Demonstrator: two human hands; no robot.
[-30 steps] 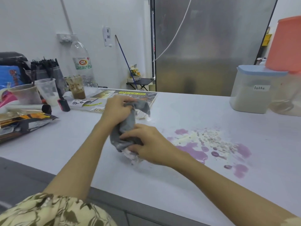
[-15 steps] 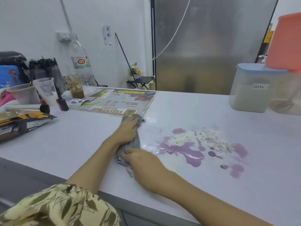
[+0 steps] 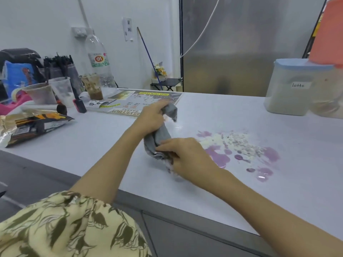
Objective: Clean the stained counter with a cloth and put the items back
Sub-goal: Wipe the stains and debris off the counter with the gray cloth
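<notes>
- Centrally, a grey cloth (image 3: 160, 140) is bunched lengthwise between two bare hands above the white counter (image 3: 96, 141); its near end touches or nearly touches the surface, its far end is lifted.
- Left hand (image 3: 151, 118): fingers curled closed around the far, upper end of the cloth, a loose corner hanging out to the right of the knuckles.
- Right hand (image 3: 187, 157): fingers bent and pinched closed on the near, lower end of the cloth, with the palm facing down, low over the counter.
- Stain (image 3: 239, 151): purple liquid puddles mixed with pale powder and crumbs, on the counter just right of the right hand; the hand's edge overlaps the nearest purple patch in this view.
- Printed menu sheet (image 3: 133, 101): flat on the counter, far side, directly behind the left hand.
- Far left group: two clear plastic cups (image 3: 53, 91), a cup of brown drink (image 3: 93, 87), a tall clear bottle (image 3: 98, 60) and a small black-and-red item (image 3: 79, 105).
- Foil snack bag (image 3: 31, 126): lying flat at the left edge, well apart from the cloth.
- Far right: a lidded container labelled "latte" (image 3: 291, 89), holding pale powder, with an orange-red vessel (image 3: 328, 32) behind it.
- Patterned sleeve (image 3: 70, 227): near left foreground.
</notes>
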